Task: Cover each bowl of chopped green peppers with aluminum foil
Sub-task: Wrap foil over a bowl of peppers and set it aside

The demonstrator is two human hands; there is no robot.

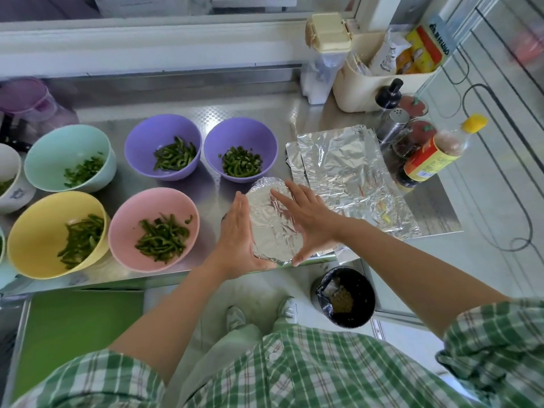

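A bowl wrapped in aluminum foil [270,222] stands near the front edge of the steel counter [206,110]. My left hand [238,231] presses flat against its left side. Over the top and right side lies my right hand [309,216], fingers straight on the foil. Open bowls of chopped green peppers sit to the left: a pink bowl [129,213], a yellow bowl [32,231], a mint bowl [50,154] and two purple bowls [141,139] [259,136]. Loose foil sheets [347,169] lie right of the wrapped bowl.
A white bowl [8,169] is cut off at the left edge. Sauce bottles [432,157], a shaker [394,122] and a cream caddy [359,86] crowd the back right. A black bin [347,295] stands on the floor below the counter edge.
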